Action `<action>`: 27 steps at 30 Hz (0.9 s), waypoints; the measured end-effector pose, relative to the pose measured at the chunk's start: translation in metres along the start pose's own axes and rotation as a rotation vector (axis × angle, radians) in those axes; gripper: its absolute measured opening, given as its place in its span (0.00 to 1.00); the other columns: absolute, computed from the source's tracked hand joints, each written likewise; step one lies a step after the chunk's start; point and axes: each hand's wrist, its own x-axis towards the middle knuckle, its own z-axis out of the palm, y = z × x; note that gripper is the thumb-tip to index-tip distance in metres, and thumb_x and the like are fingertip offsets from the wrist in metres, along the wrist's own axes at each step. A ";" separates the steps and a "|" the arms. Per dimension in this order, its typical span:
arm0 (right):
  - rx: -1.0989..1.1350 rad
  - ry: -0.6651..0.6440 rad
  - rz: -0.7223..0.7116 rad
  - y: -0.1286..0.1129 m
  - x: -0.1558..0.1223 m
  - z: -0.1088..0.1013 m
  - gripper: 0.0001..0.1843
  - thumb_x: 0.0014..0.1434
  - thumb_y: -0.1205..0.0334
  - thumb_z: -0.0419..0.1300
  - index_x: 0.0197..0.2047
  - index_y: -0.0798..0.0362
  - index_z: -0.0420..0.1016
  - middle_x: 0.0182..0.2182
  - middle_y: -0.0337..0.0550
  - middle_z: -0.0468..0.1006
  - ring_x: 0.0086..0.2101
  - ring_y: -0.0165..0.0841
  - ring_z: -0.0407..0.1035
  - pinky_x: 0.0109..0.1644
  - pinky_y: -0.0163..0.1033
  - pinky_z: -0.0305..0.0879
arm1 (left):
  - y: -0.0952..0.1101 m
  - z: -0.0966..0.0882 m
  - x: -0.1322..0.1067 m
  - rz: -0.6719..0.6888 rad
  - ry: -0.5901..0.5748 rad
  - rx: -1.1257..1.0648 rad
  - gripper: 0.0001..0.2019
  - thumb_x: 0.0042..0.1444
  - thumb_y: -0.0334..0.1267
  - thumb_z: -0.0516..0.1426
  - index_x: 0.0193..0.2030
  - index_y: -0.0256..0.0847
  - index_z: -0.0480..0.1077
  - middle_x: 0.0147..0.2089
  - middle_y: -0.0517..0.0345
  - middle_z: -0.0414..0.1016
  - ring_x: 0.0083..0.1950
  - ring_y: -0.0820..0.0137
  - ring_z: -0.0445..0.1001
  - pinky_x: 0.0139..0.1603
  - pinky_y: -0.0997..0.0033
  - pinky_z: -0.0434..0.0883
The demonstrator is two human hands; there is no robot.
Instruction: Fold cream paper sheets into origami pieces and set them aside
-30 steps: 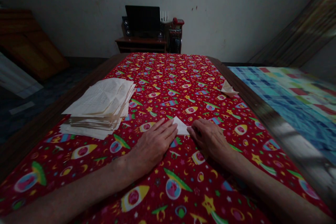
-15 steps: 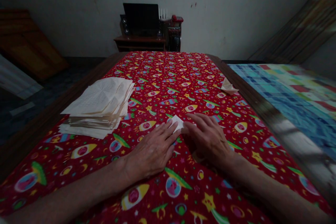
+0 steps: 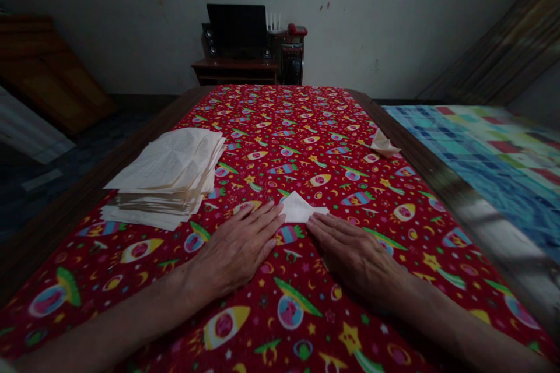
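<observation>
Both forearms come in from the near edge and lie on the red rocket-print cloth (image 3: 306, 315) that covers the bench (image 3: 144, 128). The left hand (image 3: 231, 247) rests palm down, its fingers (image 3: 262, 218) stretched out flat and only slightly fanned, pinching nothing. The right hand (image 3: 356, 253) lies the same way, fingers (image 3: 326, 226) straight and close together, flat on the cloth.

The small folded white paper (image 3: 300, 210) sits just beyond both sets of fingertips, in the gap where they angle toward each other. Its long edge runs left to right across the bench, and its peak points away from the person. The left fingertips meet its left corner and the right fingertips meet its near right edge, so neither hand is clearly nearer than the other.

Farther out on the left is a thick stack of creased sheets (image 3: 168, 178), well apart from the hands. Near the far right rim sits another small folded paper shape (image 3: 382, 143). Beside the bench on the right lies a checked blanket (image 3: 481, 151), and against the back wall stands a low cabinet with a dark screen (image 3: 236, 26)
</observation>
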 end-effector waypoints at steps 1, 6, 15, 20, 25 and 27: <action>-0.017 0.002 0.004 0.000 -0.002 -0.001 0.25 0.61 0.72 0.49 0.62 0.63 0.61 0.56 0.55 0.70 0.58 0.40 0.61 0.59 0.46 0.65 | -0.002 0.000 -0.003 -0.010 0.004 0.007 0.21 0.65 0.37 0.46 0.64 0.38 0.58 0.68 0.55 0.56 0.67 0.63 0.56 0.66 0.54 0.57; -0.064 0.031 0.028 0.002 -0.009 -0.002 0.23 0.60 0.73 0.48 0.58 0.64 0.66 0.53 0.54 0.72 0.55 0.41 0.65 0.56 0.46 0.68 | -0.008 -0.001 -0.014 -0.058 0.033 0.018 0.21 0.65 0.36 0.47 0.63 0.37 0.59 0.67 0.52 0.59 0.67 0.63 0.58 0.66 0.56 0.58; -0.047 0.120 0.045 0.004 -0.007 -0.002 0.18 0.61 0.71 0.49 0.54 0.57 0.69 0.49 0.51 0.76 0.51 0.37 0.69 0.54 0.45 0.67 | -0.015 0.001 -0.022 -0.095 0.110 0.033 0.19 0.65 0.36 0.47 0.60 0.37 0.64 0.63 0.51 0.64 0.64 0.63 0.62 0.63 0.57 0.63; -0.141 -0.103 0.053 0.003 0.024 -0.012 0.04 0.60 0.66 0.56 0.38 0.54 0.71 0.31 0.44 0.77 0.32 0.35 0.68 0.46 0.47 0.60 | -0.020 0.001 -0.012 -0.085 0.195 -0.034 0.16 0.64 0.36 0.48 0.54 0.38 0.70 0.57 0.51 0.72 0.59 0.63 0.68 0.60 0.58 0.67; -0.198 -0.105 0.053 0.005 0.056 -0.005 0.04 0.62 0.65 0.55 0.37 0.53 0.71 0.31 0.42 0.72 0.30 0.31 0.60 0.35 0.38 0.52 | -0.023 -0.004 0.000 -0.108 0.238 -0.123 0.15 0.63 0.33 0.49 0.52 0.38 0.71 0.54 0.52 0.74 0.55 0.65 0.71 0.58 0.60 0.69; -0.161 -0.088 0.069 0.009 0.059 0.001 0.06 0.62 0.66 0.55 0.33 0.53 0.70 0.30 0.41 0.70 0.29 0.30 0.58 0.31 0.36 0.48 | -0.025 -0.004 0.002 -0.108 0.233 -0.141 0.15 0.63 0.32 0.49 0.53 0.38 0.70 0.54 0.52 0.73 0.55 0.66 0.70 0.59 0.60 0.68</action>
